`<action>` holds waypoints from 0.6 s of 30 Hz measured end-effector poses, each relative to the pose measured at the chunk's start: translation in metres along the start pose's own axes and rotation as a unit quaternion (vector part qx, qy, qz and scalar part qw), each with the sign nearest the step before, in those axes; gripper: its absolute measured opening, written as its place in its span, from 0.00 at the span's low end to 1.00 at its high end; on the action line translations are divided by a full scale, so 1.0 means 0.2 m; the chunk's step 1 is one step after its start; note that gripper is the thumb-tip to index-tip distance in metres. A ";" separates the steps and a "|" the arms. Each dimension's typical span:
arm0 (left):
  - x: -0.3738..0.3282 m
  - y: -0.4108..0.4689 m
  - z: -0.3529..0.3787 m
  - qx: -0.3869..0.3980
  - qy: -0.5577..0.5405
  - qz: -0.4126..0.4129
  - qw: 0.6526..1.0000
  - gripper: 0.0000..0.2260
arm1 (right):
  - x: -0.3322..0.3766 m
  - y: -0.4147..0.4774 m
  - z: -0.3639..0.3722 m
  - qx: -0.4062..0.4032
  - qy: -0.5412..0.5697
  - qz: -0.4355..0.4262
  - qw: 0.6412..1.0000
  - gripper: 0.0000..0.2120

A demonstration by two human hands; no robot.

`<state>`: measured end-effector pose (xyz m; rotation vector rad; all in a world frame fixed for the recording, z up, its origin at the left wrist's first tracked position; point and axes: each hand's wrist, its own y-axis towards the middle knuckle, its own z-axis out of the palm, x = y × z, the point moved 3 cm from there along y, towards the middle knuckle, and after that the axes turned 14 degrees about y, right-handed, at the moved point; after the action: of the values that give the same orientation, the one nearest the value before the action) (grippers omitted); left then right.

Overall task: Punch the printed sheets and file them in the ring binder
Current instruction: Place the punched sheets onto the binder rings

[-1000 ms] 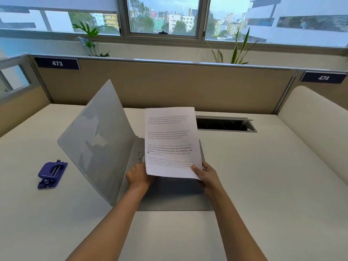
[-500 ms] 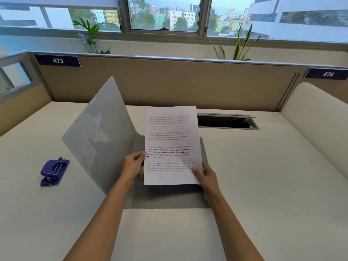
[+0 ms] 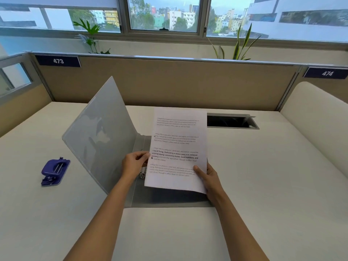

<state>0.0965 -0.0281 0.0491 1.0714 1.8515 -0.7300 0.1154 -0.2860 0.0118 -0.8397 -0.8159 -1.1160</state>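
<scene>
A grey ring binder (image 3: 101,136) lies open on the desk, its front cover standing up at a slant on the left. The metal rings (image 3: 142,175) show near the spine, partly hidden by paper. Above the binder's back cover I hold the printed sheets (image 3: 178,147), white with black text and two punched holes along the left edge. My left hand (image 3: 134,162) pinches the sheets' left edge close to the rings. My right hand (image 3: 208,176) grips the lower right corner with the thumb on top.
A purple hole punch (image 3: 54,171) sits on the desk to the left. A cable slot (image 3: 231,122) opens in the desk at the back right. Beige partitions (image 3: 178,81) ring the desk, with a padded panel (image 3: 320,113) on the right.
My left hand rose from under the sheets' lower left corner to pinch their left edge. The sheets dropped slightly and shifted over the rings. The right hand kept its grip.
</scene>
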 end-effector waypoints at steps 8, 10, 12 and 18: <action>0.12 0.04 -0.04 -0.048 0.043 -0.049 0.997 0.09 | 0.00 0.01 -0.02 -0.029 0.018 -0.020 0.999 0.18; 0.14 0.04 -0.04 -0.035 0.054 -0.071 0.995 0.09 | 0.00 0.01 -0.01 -0.025 0.011 -0.022 0.999 0.18; 0.16 0.03 -0.02 -0.009 0.055 -0.084 0.995 0.10 | 0.00 0.01 0.00 -0.014 -0.006 -0.019 1.000 0.16; 0.16 -0.01 0.00 0.011 0.098 -0.082 0.992 0.13 | 0.00 0.00 0.05 -0.001 -0.066 0.001 0.998 0.15</action>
<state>0.0857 -0.0163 0.0221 1.0441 2.1228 -0.7649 0.1149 -0.2776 0.0154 -0.9241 -0.9230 -1.0673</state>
